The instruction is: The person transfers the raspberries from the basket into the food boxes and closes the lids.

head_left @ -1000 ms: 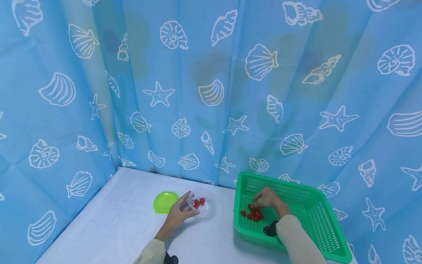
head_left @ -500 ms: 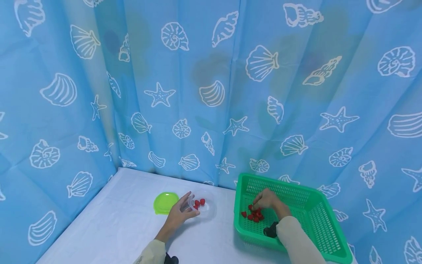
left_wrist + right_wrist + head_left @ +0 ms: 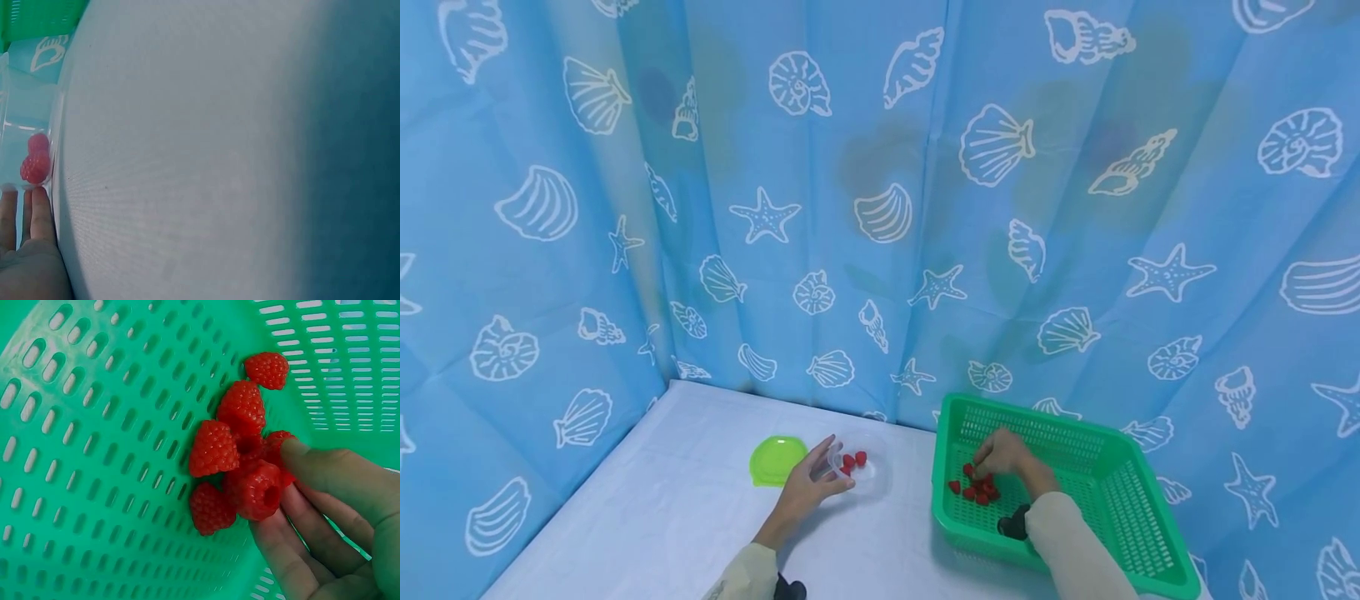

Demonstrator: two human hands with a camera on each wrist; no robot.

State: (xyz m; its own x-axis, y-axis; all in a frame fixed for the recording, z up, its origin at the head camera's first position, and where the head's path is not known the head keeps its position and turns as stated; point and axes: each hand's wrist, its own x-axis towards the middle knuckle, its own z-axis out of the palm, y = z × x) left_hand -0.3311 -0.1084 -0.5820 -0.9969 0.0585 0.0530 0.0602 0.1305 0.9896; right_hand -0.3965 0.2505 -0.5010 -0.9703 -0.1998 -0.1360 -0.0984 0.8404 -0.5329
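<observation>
Nearest, pale sleeves (image 3: 1078,542) reach up from the bottom edge of the head view, a black device (image 3: 1015,522) at each wrist. The green basket (image 3: 992,547) takes up the lower right. Inside it, toward its left side, the right hand (image 3: 1006,454) pinches a raspberry (image 3: 273,449) between thumb and fingers, with loose raspberries (image 3: 214,449) clustered against it. At lower centre, the left hand (image 3: 805,492) grips the left end of a clear container (image 3: 25,103), thumb and fingers spread around it; three red berries (image 3: 861,457) lie inside, close to that hand. Left of the container, a lime-green lid (image 3: 777,461) lies on the white table (image 3: 655,517). Farthest back, a blue curtain (image 3: 850,267) with white shells and starfish covers the upper frame
</observation>
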